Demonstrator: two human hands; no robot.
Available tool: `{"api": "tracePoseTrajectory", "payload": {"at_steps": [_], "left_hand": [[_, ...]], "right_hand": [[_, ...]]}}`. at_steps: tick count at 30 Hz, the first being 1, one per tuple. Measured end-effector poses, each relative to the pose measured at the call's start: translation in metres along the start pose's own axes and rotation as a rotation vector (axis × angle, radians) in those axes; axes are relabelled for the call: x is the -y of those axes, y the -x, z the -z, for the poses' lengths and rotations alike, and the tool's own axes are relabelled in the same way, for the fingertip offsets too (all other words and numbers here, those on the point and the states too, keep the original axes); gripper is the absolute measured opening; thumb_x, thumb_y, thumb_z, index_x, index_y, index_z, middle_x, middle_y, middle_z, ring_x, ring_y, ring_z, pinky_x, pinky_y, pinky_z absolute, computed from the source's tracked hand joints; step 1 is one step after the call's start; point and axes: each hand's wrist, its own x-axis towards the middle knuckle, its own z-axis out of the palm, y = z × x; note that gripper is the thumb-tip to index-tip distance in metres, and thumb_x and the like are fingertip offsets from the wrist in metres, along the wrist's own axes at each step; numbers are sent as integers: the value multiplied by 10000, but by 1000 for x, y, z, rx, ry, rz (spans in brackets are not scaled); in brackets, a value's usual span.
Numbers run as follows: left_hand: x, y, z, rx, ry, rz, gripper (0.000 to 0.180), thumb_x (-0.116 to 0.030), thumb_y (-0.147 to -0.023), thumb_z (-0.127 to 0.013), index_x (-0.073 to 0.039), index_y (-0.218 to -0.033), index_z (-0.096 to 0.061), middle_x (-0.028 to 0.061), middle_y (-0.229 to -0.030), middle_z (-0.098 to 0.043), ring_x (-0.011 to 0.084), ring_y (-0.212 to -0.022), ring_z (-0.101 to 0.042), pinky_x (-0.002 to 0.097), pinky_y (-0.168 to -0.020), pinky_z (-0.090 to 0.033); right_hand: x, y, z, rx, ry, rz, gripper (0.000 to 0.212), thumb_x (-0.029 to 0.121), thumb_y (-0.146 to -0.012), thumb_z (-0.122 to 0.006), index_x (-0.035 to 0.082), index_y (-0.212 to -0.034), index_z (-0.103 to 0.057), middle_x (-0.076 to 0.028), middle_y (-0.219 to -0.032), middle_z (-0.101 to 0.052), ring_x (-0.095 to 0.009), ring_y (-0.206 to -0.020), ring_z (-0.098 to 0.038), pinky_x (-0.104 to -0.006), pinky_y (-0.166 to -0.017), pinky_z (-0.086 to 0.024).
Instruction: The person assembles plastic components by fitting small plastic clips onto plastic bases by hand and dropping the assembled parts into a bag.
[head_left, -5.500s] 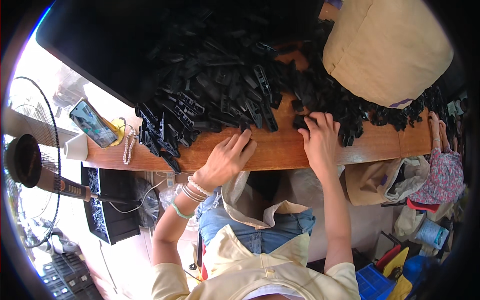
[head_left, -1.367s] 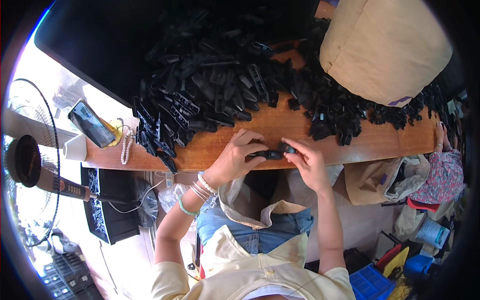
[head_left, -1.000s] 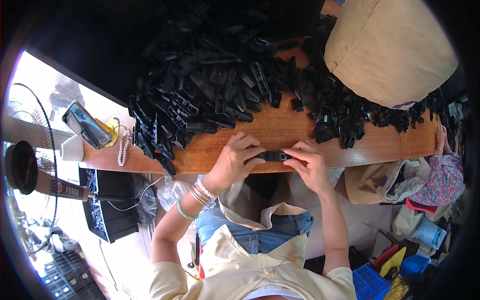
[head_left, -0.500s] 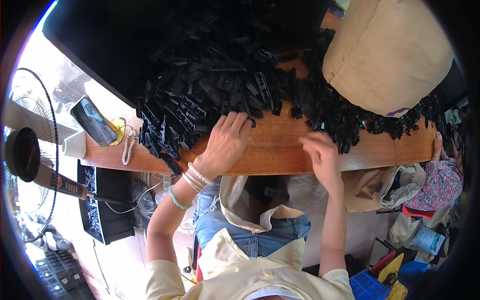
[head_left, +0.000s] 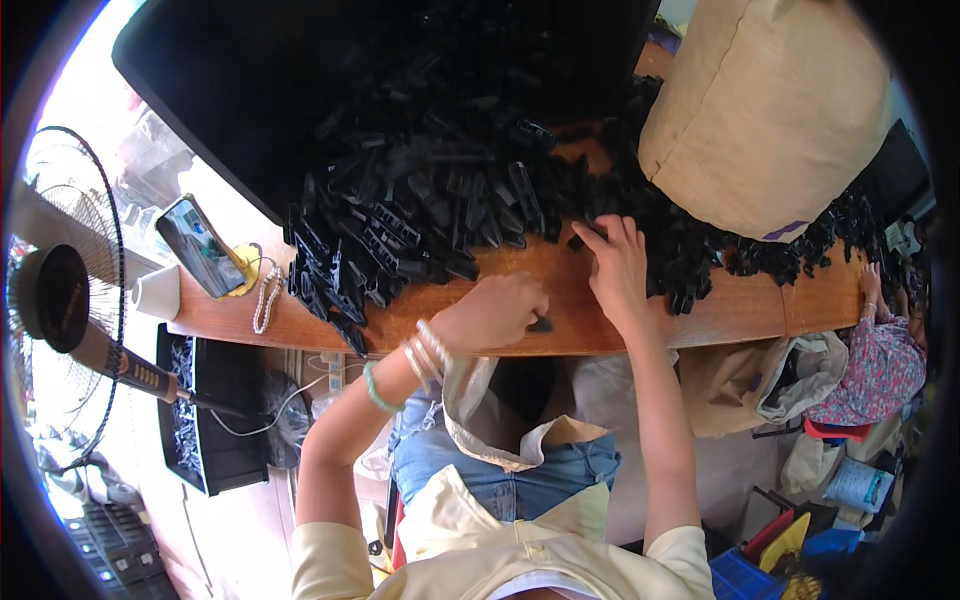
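My left hand (head_left: 492,316) is over the wooden table (head_left: 740,315) near its front edge, fingers curled together. A small black plastic piece (head_left: 541,325) shows at its fingertips. Farther forward and to the right, my right hand (head_left: 620,268) reaches the edge of the black parts, its thumb and fingers closed around a small dark piece (head_left: 577,242), partly hidden. In front of my left hand lies a heap of long black plastic parts (head_left: 400,225). Smaller black parts (head_left: 690,285) are piled to the right of my right hand.
A large beige fabric sack (head_left: 770,120) stands on the pile at right. A large black container (head_left: 220,110) is at back left. A phone (head_left: 200,245), bead string (head_left: 267,300), white cup (head_left: 157,292) and fan (head_left: 60,300) are left. An open cloth bag (head_left: 490,455) hangs at my lap.
My left hand has moved from the heap back toward the table's front edge, a black piece at its fingertips. My right hand has moved forward and left to the edge of the black parts.
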Motion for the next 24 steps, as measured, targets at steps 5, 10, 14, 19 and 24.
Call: {"api": "tracePoseTrajectory", "payload": {"at_steps": [5,10,14,19,24], "left_hand": [[22,-29,4,27,122,57,115,-101,-791,-660,-21,-874,-663,113,-913,-587,311,-901,-603,407,-798,-486],[-5,-17,-19,-371,-188,194,167,-173,-790,-721,-30,-872,-689,108,-956,-595,306,-885,-624,394,-759,-513],[-15,21,-21,-512,-96,169,264,-204,-786,-748,-3,-933,-662,136,-972,-557,318,-811,-633,391,-681,-525],[-10,30,-29,-472,258,211,202,-55,-804,-707,27,-984,-665,128,-1004,-580,338,-849,-629,393,-729,-516],[-10,31,-29,-467,283,210,209,-28,-799,-701,34,-994,-660,136,-982,-586,339,-843,-625,392,-727,-506]], "right_hand": [[-7,2,-19,72,4,47,256,-18,-768,-648,40,-1010,-707,-73,-994,-588,-261,-1005,-501,-384,-840,-388],[8,28,-18,3,-9,-24,223,26,-785,-660,13,-1007,-684,-76,-991,-599,-265,-1010,-508,-402,-844,-383],[27,52,2,-11,-438,-187,219,29,-802,-689,1,-1018,-665,-93,-949,-624,-238,-863,-565,-359,-756,-432],[23,60,27,246,-822,-273,239,20,-801,-713,-15,-1034,-673,-100,-925,-637,-216,-796,-598,-312,-734,-464],[16,63,26,253,-817,-213,227,28,-792,-720,-10,-1015,-695,-96,-940,-637,-240,-838,-594,-332,-769,-459]]}}
